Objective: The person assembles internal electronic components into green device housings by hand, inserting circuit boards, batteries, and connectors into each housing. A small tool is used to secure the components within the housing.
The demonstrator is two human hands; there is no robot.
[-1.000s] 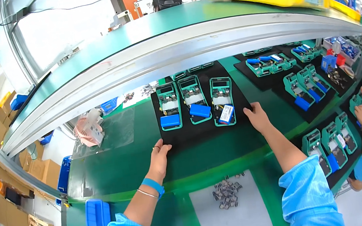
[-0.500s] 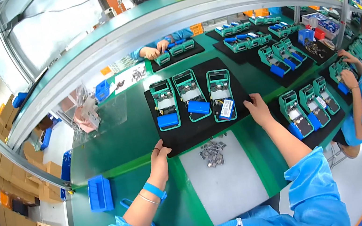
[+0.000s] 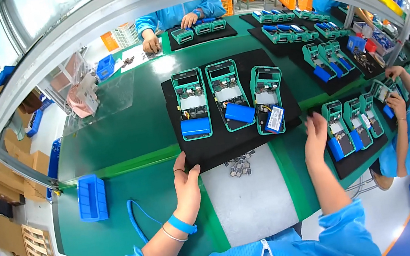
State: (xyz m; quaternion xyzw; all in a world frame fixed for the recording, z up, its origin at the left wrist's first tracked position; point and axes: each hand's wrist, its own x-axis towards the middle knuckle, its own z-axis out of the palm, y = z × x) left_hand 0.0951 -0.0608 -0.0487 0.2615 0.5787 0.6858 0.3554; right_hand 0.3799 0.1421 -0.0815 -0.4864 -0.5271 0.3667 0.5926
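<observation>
Left hand (image 3: pixel 186 187) is pinching black mat (image 3: pixel 211 151) at near-left corner; right hand (image 3: pixel 316 137) is hovering unclenched by its right edge. Mat's carrying three green devices (image 3: pixel 225 88).

Centre frame: left hand (image 3: pixel 187 187) grips corner of black mat (image 3: pixel 201 155) bearing three green-framed devices (image 3: pixel 224 83); right hand (image 3: pixel 316 138), loosely spread, near mat's edge. Blue bin (image 3: pixel 91 198), lower left.
</observation>
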